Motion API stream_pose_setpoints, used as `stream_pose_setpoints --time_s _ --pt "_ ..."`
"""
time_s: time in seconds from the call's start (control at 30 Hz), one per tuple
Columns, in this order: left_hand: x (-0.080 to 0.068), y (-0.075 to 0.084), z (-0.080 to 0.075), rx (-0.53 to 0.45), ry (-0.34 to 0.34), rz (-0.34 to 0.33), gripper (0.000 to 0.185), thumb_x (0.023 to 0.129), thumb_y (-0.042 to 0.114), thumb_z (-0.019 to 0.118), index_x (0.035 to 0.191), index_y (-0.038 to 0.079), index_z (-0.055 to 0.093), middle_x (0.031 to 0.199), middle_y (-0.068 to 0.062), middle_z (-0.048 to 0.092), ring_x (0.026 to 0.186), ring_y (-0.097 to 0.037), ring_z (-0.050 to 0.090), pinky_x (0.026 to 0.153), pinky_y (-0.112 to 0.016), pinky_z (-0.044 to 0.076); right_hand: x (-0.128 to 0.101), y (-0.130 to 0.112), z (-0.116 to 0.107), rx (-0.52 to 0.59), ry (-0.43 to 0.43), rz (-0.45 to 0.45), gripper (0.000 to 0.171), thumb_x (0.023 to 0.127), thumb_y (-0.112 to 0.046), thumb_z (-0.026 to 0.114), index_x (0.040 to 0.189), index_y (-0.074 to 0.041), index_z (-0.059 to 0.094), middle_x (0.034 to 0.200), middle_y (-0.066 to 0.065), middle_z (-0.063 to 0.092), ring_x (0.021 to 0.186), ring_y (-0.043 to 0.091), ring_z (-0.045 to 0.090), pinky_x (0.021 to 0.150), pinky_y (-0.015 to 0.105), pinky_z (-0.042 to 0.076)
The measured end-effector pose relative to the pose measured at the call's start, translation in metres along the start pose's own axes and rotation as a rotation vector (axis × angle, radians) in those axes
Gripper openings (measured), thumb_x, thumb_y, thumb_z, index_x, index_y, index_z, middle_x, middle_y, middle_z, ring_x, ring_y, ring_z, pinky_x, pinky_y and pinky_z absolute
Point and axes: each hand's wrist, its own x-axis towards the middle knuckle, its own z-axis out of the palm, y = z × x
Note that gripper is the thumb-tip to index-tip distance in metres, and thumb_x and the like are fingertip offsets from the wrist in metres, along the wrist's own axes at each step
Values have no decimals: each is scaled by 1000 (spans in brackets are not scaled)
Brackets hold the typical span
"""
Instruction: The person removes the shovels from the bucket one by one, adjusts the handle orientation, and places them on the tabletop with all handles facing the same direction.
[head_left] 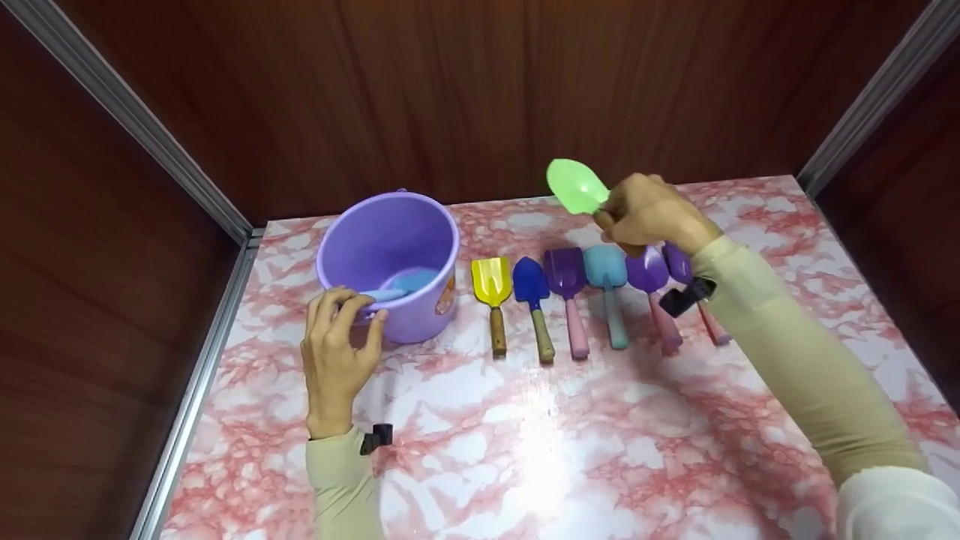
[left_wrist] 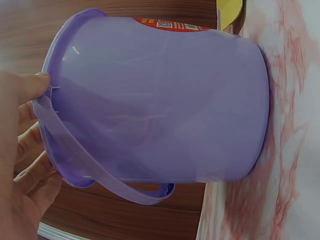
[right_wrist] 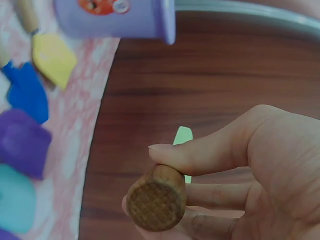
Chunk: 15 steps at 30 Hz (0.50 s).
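My right hand (head_left: 652, 214) grips a light green trowel (head_left: 576, 186) by its wooden handle (right_wrist: 156, 200), held up over the back of the table with the blade pointing left. The thumb lies along the handle in the right wrist view. At the left, my left hand (head_left: 337, 352) pinches the near rim of a purple bucket (head_left: 420, 322), thumb outside and fingers over the edge. The bucket stands upright, its handle hanging down the side in the left wrist view. Inside it leans a light blue shovel (head_left: 386, 294), its handle end by my left fingers.
Right of the bucket lies a row: yellow shovel (head_left: 492, 281), blue trowel (head_left: 531, 281), purple shovel (head_left: 565, 271), teal shovel (head_left: 605, 264), purple trowel (head_left: 647, 274) and another purple tool (head_left: 677, 264) partly behind my right wrist. Brown wood-grain walls (head_left: 450, 97) enclose the marbled table (head_left: 450, 435).
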Motion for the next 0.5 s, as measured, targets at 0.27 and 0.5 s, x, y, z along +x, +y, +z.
stream_pose_setpoints --time_s 0.27,0.5 --pt "0 0 2 6 3 11 21 97 26 80 106 8 77 116 -13 70 122 -35 61 101 -48 57 -11 38 4 6 30 3 25 96 -22 66 80 -7 75 58 4 67 53 15 61 50 27 42" --pt "0 0 2 -4 10 14 22 97 27 80 106 7 77 116 -13 69 122 -36 61 105 -46 54 -21 68 3 52 31 66 22 97 -23 67 89 -5 77 61 5 67 54 15 59 45 27 38"
